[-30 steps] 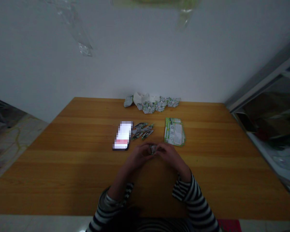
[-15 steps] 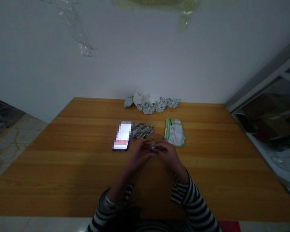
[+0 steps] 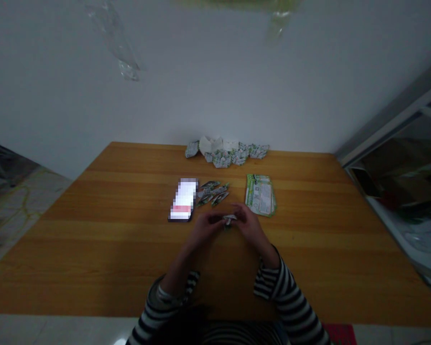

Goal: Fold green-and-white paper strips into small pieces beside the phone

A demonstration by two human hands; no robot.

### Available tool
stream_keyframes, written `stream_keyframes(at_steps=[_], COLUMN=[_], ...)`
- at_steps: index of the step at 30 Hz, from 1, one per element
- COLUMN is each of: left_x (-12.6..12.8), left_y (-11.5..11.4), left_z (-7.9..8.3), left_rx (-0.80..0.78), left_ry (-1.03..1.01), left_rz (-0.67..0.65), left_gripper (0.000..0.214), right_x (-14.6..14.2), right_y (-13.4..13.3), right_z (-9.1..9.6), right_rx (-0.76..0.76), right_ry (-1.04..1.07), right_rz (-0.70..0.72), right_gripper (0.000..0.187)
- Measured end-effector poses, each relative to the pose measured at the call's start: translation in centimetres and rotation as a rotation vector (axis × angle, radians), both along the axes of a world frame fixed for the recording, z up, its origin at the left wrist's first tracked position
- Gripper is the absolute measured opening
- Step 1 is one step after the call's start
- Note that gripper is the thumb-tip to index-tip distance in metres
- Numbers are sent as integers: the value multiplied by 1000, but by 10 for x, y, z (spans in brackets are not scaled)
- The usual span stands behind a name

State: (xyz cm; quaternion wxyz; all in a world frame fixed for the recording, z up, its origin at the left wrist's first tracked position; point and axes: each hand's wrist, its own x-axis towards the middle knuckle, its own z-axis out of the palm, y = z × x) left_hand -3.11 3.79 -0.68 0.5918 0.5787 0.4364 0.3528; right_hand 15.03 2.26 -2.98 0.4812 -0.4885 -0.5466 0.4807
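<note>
Between my two hands is a small folded piece of printed paper (image 3: 229,220), grey-white and green. My left hand (image 3: 205,229) pinches its left side with thumb and fingers. On its right side, my right hand (image 3: 248,225) grips it the same way. Just beyond my hands lies a cluster of narrow folded paper pieces (image 3: 212,192) in the same colours. A fanned stack of green and white printed sheets (image 3: 260,195) lies flat to the right of them. My fingers hide part of the held piece.
A phone (image 3: 183,199) with a lit, blurred screen lies left of the cluster. Several crumpled or folded paper shapes (image 3: 221,158) stand in a row along the wall at the back of the wooden table (image 3: 136,191). A metal-framed shelf (image 3: 391,139) stands at the right.
My left fingers have closed in on the folded paper, and the piece has turned, showing a paler, flatter top. The whole view has shifted slightly.
</note>
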Motion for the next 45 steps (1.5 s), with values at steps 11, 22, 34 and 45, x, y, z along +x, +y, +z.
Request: stream_keyframes(at_steps=[11, 22, 34, 45], left_x=[16, 25, 9, 13], left_y=[-6, -15, -10, -7], left_z=[-8, -4, 7, 9], left_rx=[272, 503, -205, -68], left_ry=[135, 323, -49, -4], left_rz=[291, 332, 261, 322], left_gripper=[19, 22, 47, 37], right_x=[-4, -16, -10, 8], right_y=[5, 4, 5, 3], right_z=[3, 2, 0, 8], right_rx=[-71, -80, -132, -311], right_ry=[153, 143, 78, 328], right_rz=[16, -188, -192, 42], right_gripper=[36, 24, 21, 39])
